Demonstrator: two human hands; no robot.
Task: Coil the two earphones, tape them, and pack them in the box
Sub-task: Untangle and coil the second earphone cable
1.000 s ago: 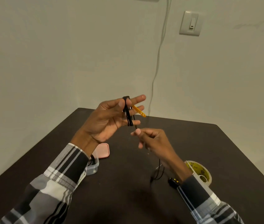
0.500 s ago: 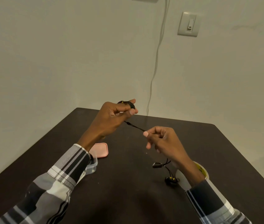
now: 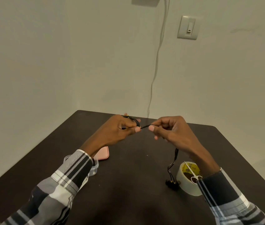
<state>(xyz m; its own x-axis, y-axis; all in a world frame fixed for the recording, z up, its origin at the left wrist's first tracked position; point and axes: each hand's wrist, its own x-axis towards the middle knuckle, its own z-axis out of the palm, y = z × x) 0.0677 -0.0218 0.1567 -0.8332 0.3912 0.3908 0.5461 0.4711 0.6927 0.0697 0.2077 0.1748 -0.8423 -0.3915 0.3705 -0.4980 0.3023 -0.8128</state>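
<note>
My left hand [image 3: 118, 130] holds a black earphone cable wound around its fingers, thumb pressed on the coil [image 3: 135, 121]. My right hand [image 3: 172, 130] pinches the same cable just to the right of the coil. The loose end of the cable [image 3: 174, 161] hangs below my right hand, and its earbuds [image 3: 171, 183] rest on the dark table [image 3: 128, 184]. A small clear plastic box [image 3: 94, 166] sits partly hidden under my left sleeve, with its pink lid [image 3: 103, 153] lying beside it. A roll of tape [image 3: 187, 179] stands next to the earbuds.
Small white-handled scissors [image 3: 193, 174] lie across the top of the tape roll. A white cord [image 3: 157, 62] runs down the wall behind the table, beside a wall switch [image 3: 188, 27]. The table's right edge is near my right sleeve.
My hands have dropped lower and closer together. The right hand slid along the cable toward the coil, shortening the stretch between them. More cable now sits on the left fingers.
</note>
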